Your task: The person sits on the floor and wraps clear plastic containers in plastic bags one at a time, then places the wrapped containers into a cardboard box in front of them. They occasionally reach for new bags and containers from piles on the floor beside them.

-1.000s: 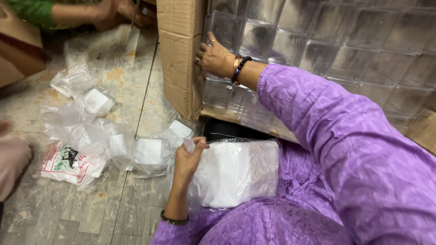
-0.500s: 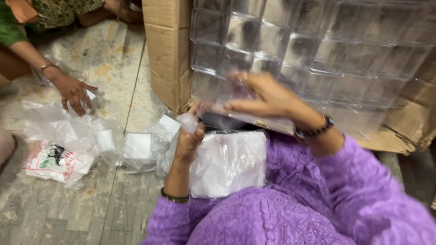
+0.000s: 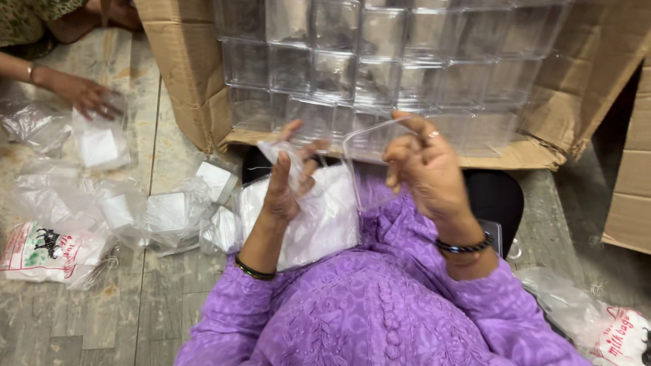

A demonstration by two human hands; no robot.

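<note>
holding: right hand grips a clear plastic box by its far edge, fingers curled over the rim, thumb underneath; box tilted, open side toward the wearer.
landmark: cardboard carton, lying on its side, packed with rows of clear boxes.
clear plastic box: just in front of the carton's lower flap, above the lap, touching no stacked box.
left hand: left hand in front of the carton's lower left corner, fingers half closed, pinching a small clear bag between thumb and fingertips; bag contents cannot be told.
gap: bag and box near each other, not touching.
lap: large clear bag of white pads under the left hand, in front of the carton, resting on the purple garment.
change vs 0.5 s ago: right hand was lower with palm spread over the carton's front edge; now it is raised and turned, and the box shows plainly in its fingers. left hand has risen a little from the lap bag.
co-worker: another person's hand left of the carton, on a white packet in plastic; earlier it lay flat on the floor packets.
floor: loose packets in clear wrap left of the carton.
carton: seen closer than before.
</note>
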